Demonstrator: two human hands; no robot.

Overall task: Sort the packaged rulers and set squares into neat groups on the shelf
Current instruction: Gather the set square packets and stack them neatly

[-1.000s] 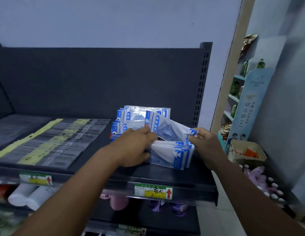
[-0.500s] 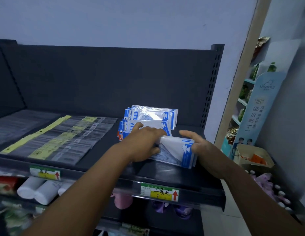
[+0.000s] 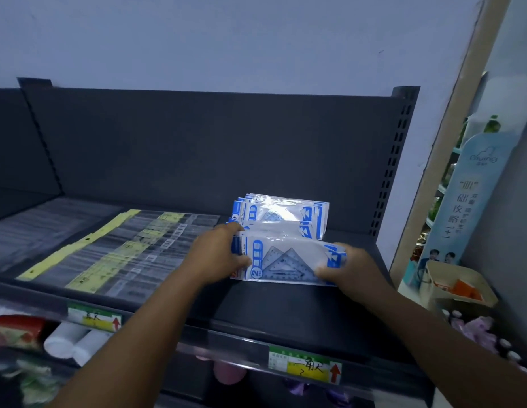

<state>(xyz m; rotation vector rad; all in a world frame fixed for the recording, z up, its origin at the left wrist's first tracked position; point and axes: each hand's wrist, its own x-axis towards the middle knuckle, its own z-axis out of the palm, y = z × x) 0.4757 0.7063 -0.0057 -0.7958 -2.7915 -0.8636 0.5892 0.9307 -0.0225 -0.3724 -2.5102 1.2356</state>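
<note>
Both hands grip one set-square pack (image 3: 288,262) at frame centre: left hand (image 3: 218,257) pinching its left end, right hand (image 3: 349,269) its right, just above the shelf (image 3: 286,313).

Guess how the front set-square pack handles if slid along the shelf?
Front set-square pack: glossy film suggests it is probably slippery and would slide easily. Flat triangles inside likely keep it fairly stiff. Thin, so probably light; left hand and right hand pinch its ends.

On the shelf (image 3: 286,313), ruler packs (image 3: 109,245) lie left; set-square packs (image 3: 283,213) stand far right, with another set-square pack (image 3: 286,262) directly nearer.
</note>
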